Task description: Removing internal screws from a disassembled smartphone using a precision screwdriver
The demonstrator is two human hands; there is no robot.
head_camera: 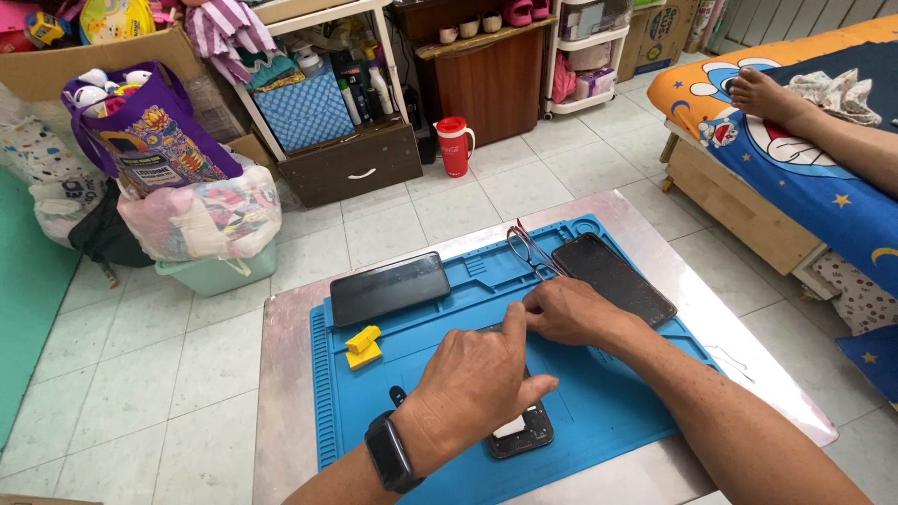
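At the near edge of the counter (281, 374), on the blue repair mat (599, 411), our left hand (477, 383) lies over an opened phone body (520, 432). It presses down flat, fingers loosely curled and thumb out to the right. Only the near end of the body shows, dark with a pale patch inside. Our wrist carries a black smartwatch (391, 453).

Just beyond, our right hand (571, 310) reaches across the far end of the same body. Its fingertips are pinched together at that edge, but whether they hold a small part or tool we cannot tell: the fingers hide it.

We judge the step in hand to be work on the open phone's far end, one hand steadying while the other picks or pries. The next move calls for a steady hold from our left hand and a fine, light pull from our right, since whatever sits there is small and hidden.

Left of our hands a small yellow wedge-shaped tool (363, 346) rests on the mat. Farther on, a dark phone panel (390, 287) lies along the mat's far-left part and another dark phone (613, 278) near the far-right corner, with metal tweezers (526, 245) between them.

Past the counter on the tiled floor stands a red jug (454, 145). At right, another person's foot (767, 93) rests on a bed.
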